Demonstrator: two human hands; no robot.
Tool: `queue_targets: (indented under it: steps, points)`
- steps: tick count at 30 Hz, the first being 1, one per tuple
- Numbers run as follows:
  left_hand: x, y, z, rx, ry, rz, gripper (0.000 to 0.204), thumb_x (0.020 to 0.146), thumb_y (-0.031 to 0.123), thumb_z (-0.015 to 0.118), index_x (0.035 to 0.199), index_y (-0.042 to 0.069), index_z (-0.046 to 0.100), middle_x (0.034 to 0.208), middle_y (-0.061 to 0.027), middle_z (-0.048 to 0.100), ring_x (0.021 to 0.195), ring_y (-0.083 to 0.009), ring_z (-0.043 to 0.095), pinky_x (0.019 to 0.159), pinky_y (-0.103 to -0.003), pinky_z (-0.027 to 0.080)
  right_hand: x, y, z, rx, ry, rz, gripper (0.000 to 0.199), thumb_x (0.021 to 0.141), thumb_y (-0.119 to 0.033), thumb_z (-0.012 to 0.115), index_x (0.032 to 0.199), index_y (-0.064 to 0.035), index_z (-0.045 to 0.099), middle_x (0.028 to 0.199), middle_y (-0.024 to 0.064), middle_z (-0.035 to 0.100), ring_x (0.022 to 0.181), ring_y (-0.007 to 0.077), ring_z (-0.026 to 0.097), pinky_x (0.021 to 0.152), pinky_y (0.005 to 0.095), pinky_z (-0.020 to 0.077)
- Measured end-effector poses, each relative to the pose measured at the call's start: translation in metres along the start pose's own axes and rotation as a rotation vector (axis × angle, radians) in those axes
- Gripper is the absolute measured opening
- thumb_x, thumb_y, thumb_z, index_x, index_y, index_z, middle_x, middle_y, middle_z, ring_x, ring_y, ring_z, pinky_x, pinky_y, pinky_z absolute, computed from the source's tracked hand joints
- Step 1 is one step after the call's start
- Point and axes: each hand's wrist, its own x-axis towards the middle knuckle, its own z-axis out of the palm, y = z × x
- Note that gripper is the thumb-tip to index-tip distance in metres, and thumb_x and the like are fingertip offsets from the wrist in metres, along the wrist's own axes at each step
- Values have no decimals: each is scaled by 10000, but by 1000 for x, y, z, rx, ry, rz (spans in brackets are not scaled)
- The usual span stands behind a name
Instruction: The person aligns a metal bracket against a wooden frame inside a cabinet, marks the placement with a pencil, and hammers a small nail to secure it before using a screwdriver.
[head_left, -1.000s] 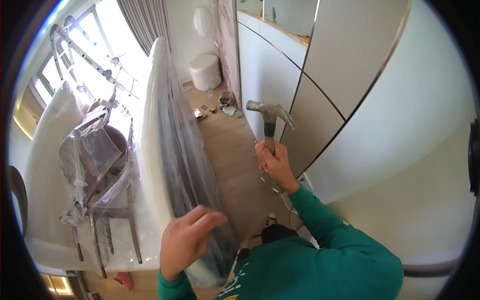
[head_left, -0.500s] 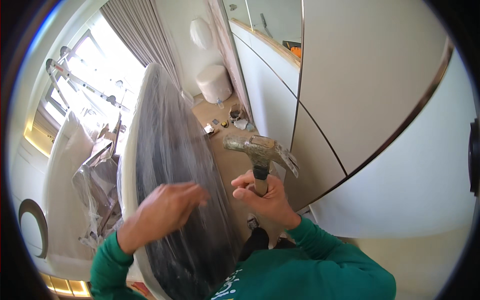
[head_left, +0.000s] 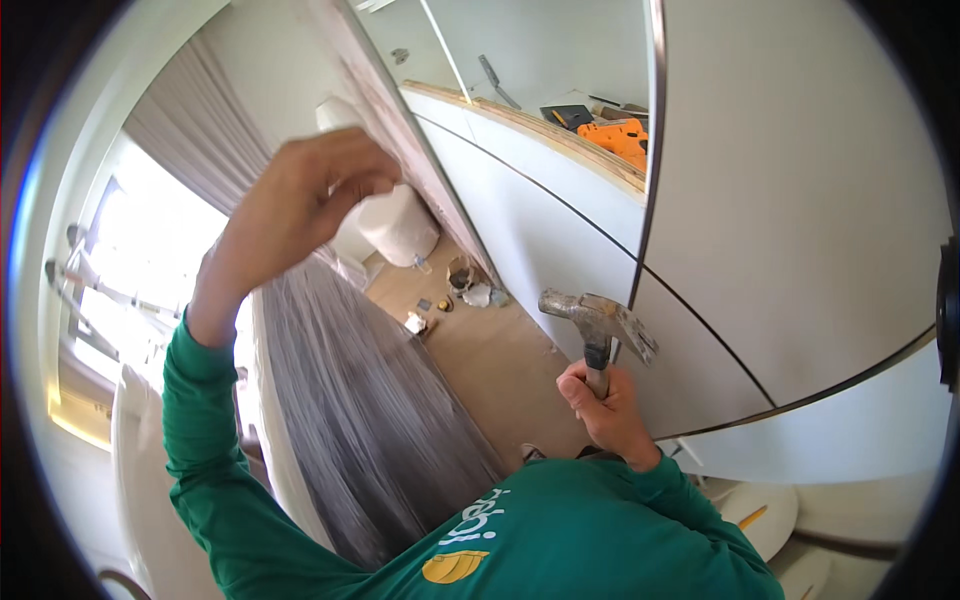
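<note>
My right hand is closed around the handle of a claw hammer, just below its dark collar. The worn metal head points up, its claw to the right, in front of the pale cabinet panels. My left hand is raised at the upper left, its fingers loosely bent and the thumb a little apart from them; nothing shows in it. Behind and below it stands a long, dark grey piece with a pale edge, wrapped in clear plastic.
An opening in the cabinet has a raw wooden ledge; an orange tool and other tools lie there. A wrapped round stool and small litter are on the floor. A ladder stands by the window.
My left hand has risen from over the wrapped piece to the upper left. My right hand, still gripping the hammer, appears lower and farther right. The view has turned, showing more of the cabinet opening.
</note>
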Motion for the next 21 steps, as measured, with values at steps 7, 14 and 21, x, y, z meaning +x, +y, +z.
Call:
queue_targets:
  steps: [7,14,21]
  points:
    - [93,-103,15,-83,-25,135,179,1031,119,643,1128,-30,655,963,-137,724,883,-238,677,805,-362,530,55,18,40,-134,95,47,172,1047,-202,703,963,-54,684,754,-38,580,683,56,522,610,265,434]
    - [180,-182,60,-59,-181,287,111,1024,71,607,1065,-27,640,932,-129,722,863,-267,686,820,-383,535,136,49,58,-187,191,-169,188,1014,-222,752,1002,-40,708,670,2,592,593,84,521,545,312,433]
    - [238,-227,81,18,-343,365,58,1011,28,599,1035,-15,629,920,-132,721,884,-305,693,918,-405,552,213,80,69,-141,250,-299,208,1010,-233,755,1052,-32,721,698,53,644,582,127,570,539,324,455]
